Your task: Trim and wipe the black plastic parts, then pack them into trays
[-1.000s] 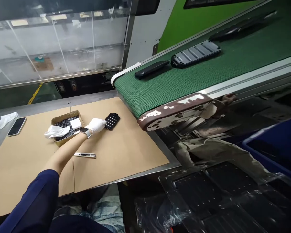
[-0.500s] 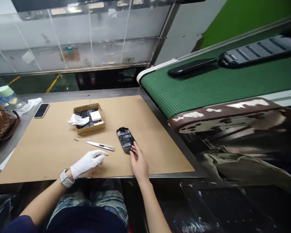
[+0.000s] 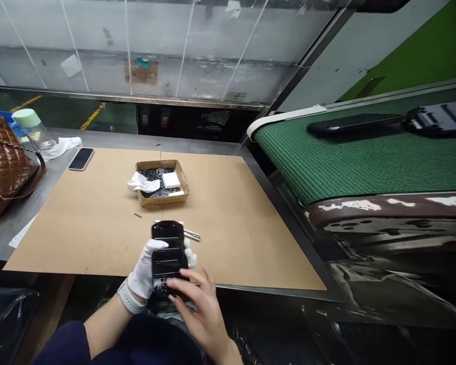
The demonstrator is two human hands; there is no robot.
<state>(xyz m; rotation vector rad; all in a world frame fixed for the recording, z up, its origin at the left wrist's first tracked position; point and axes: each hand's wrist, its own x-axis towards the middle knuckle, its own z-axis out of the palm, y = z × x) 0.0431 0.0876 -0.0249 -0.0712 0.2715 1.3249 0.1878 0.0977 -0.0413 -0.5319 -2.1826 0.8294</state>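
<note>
Closed around a black ribbed casing (image 3: 169, 256), the white-gloved left hand (image 3: 146, 266) holds it up lengthwise over the near edge of the cardboard, its thumb across the glossy, slatted face and its fingertips curling round the right side. The bare right hand (image 3: 199, 309) spreads its fingers over the casing's near end, touching it; whether they pinch it cannot be told. A white watch strap (image 3: 131, 300) circles the left wrist.

Just beyond, a utility knife (image 3: 193, 234) lies partly hidden behind the casing, and a small dark piece (image 3: 138, 215) sits on the smooth kraft cardboard sheet (image 3: 79, 223). Farther on, a shallow corrugated box (image 3: 163, 200) holds crumpled black plastic (image 3: 157, 175), a white block (image 3: 171, 180) and a soft white cloth (image 3: 142, 183) draped over its left rim.

To the left, on the steel table (image 3: 47, 177), are a smartphone (image 3: 81, 158), a quilted brown handbag (image 3: 3, 162) and a glass jar (image 3: 34, 134) with a green lid. To the far right, a woven green conveyor belt (image 3: 365, 162) carries dark pieces.
</note>
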